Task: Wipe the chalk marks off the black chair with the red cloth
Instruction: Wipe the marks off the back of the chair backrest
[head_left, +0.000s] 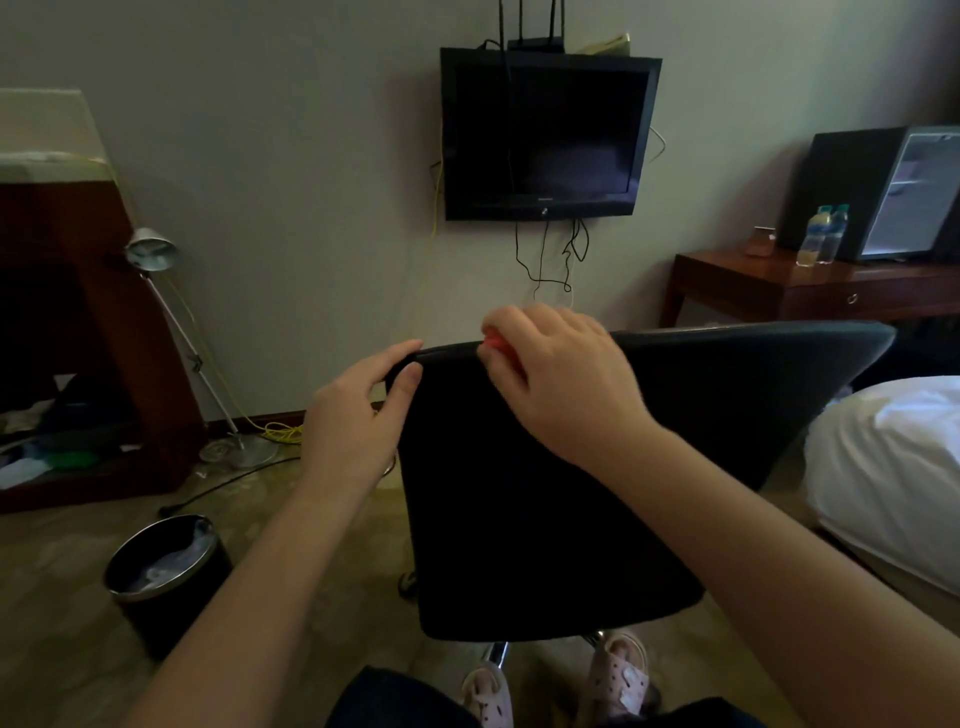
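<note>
1. the red cloth (494, 344) is a small wad on the top edge of the black chair (519, 493), near the back's left corner. only a sliver shows under the fingers.
2. it looks soft and light and will likely crumple, so it is best kept bunched with a firm pad against the surface.
3. the right hand (561, 374) has its grip curled round the cloth and presses it onto that top edge.
4. the chair's back looks padded and matte. no chalk marks can be made out on it (the light is dim).
5. a chrome stem and a caster show below the back, so the chair will probably roll or swivel under a push. the stiff top rim is the sensible place to hold it.
6. the left hand (358, 410) has its grip pinching the back's top left corner, thumb on the near face and fingers over the edge.
7. a black bin (166, 561) stands on the floor left of the chair, and a bed (893, 467) lies to its right.
</note>
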